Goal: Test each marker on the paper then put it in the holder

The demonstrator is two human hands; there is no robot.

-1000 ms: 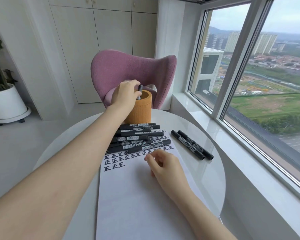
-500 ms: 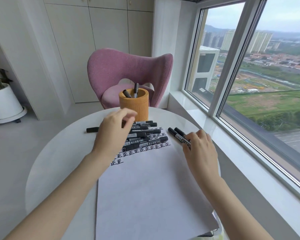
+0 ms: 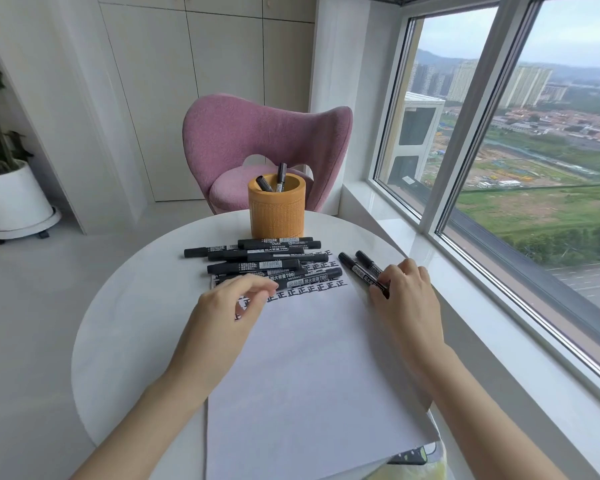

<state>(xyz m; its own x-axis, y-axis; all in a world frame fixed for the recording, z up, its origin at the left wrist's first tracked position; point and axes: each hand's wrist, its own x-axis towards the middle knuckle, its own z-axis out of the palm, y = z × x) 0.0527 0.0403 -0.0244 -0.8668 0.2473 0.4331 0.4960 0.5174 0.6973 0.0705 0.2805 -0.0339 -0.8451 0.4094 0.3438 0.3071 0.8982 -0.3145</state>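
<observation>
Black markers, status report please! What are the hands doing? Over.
Left hand empty, hovering above white paper sheet. Right hand grips black marker beside the sheet. Orange round holder has two markers. Black marker pile lies across sheet's top.

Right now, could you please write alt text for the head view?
A right hand grips a marker beside the paper on a round table; the left hand hovers by the marker pile. Two markers stand in an orange holder.
</observation>
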